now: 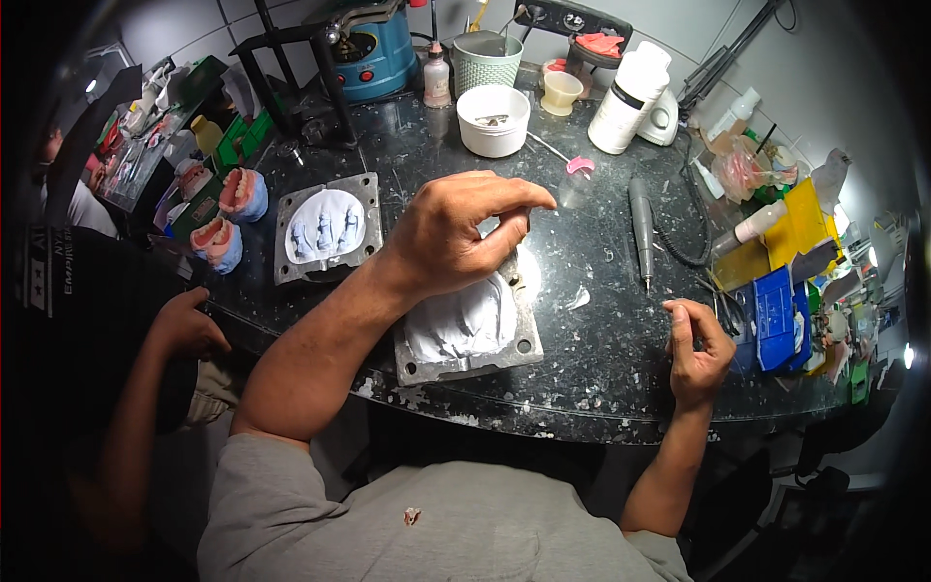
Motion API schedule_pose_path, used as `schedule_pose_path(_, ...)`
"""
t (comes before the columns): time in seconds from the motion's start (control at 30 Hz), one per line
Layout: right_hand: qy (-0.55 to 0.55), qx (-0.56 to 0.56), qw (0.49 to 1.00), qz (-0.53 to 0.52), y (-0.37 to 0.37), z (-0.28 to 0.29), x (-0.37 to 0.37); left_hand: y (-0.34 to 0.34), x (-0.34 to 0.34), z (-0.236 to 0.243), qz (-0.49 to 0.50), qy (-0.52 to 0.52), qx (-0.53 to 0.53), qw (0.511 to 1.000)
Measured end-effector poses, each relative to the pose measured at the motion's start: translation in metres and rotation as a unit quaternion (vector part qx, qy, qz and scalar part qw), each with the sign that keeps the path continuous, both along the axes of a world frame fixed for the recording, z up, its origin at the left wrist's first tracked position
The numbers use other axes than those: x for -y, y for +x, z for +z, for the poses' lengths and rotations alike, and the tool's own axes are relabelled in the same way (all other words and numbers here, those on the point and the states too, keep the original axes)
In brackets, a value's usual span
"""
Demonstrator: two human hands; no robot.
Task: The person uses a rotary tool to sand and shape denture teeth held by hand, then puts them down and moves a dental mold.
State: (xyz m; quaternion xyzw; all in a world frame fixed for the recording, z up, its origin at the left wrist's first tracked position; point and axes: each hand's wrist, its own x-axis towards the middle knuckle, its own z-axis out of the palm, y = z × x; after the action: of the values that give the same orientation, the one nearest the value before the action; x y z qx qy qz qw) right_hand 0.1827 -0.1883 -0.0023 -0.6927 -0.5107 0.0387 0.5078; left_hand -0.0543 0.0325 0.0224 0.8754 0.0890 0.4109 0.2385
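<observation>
My left hand (470, 233) is raised over the far part of the nearer metal flask half (528, 351), hiding some of it. Its thumb and forefinger close into a ring; anything small between their tips is hidden. White plaster (461, 325) with ridges and hollows fills that flask half. To its left lies another flask half (367, 186), whose round plaster bears several bluish-grey raised shapes. My right hand (700, 359) hovers by the bench's front edge, fingers loosely curled, thumb apart, with nothing seen in it. Beyond it lies a grey rotary handpiece (642, 228) on a coiled cord.
Dental models (242, 194) stand at left beside another person's hand (189, 325). A white tub (493, 136), white bottle (621, 107), blue machine (373, 63) and black metal frame (330, 87) line the back. Blue (776, 320) and yellow bins (805, 223) stand right.
</observation>
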Motion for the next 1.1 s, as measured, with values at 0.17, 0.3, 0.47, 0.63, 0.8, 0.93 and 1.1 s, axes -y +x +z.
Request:
schedule_pose_path(0.17,-0.002,0.005,1.000,-0.003,0.000,0.001,0.001,0.000,0.000,0.002,-0.002,0.012,0.004,1.000)
schedule_pose_path(0.3,0.003,0.004,1.000,0.000,-0.002,0.002,0.000,0.000,0.002,0.001,0.001,-0.016,0.006,1.000)
schedule_pose_path(0.47,0.008,0.008,1.000,0.006,0.000,0.001,0.002,-0.002,0.004,0.003,0.007,-0.012,0.005,1.000)
schedule_pose_path(0.63,0.000,0.010,1.000,-0.017,0.000,0.006,0.005,0.000,0.002,0.011,0.044,-0.085,0.055,0.994)
schedule_pose_path(0.8,0.000,0.030,1.000,0.000,0.009,0.000,-0.007,-0.007,-0.001,0.008,0.065,-0.117,0.130,0.982)
schedule_pose_path(0.93,-0.031,0.104,0.994,-0.007,0.065,0.023,-0.062,-0.012,-0.008,0.011,0.125,-0.125,0.127,0.976)
schedule_pose_path(1.1,-0.113,0.350,0.926,-0.088,0.256,-0.003,-0.136,-0.004,-0.022,0.008,0.104,-0.034,0.152,0.982)
